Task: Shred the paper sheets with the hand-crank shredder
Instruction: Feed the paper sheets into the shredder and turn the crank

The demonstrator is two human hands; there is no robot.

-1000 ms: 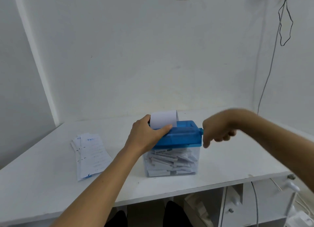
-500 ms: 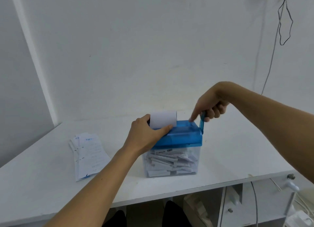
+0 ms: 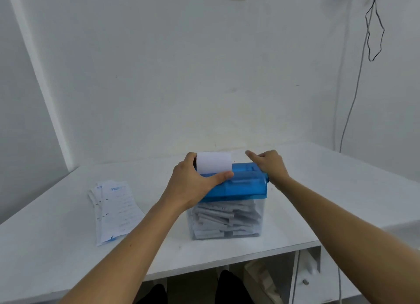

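Head view: the hand-crank shredder [image 3: 245, 186] is seen at the middle of the frame, standing on the white surface [image 3: 329, 190], its clear bin [image 3: 261, 215] largely filled with strips. A paper sheet [image 3: 213, 164] is stood upright in the slot, with only its upper part showing. The blue top is clasped at one end by the left hand [image 3: 193, 185], the thumb laid across the front just below the sheet. The right hand [image 3: 270, 167] is curled at the other end with the forefinger stretched out, and is judged to be gripping the crank, which is hidden beneath it. The turn is best made evenly while the body is pressed down, so that the light bin is not tipped, and the thumb should be held off the slot. A stack of unshredded sheets [image 3: 116, 210] is laid at the lower left, near but apart. Open surface is offered toward the right of the frame for the cranking arm. The front edge lies near the bin, and cables [image 3: 372, 30] are hung at the upper right, well apart.
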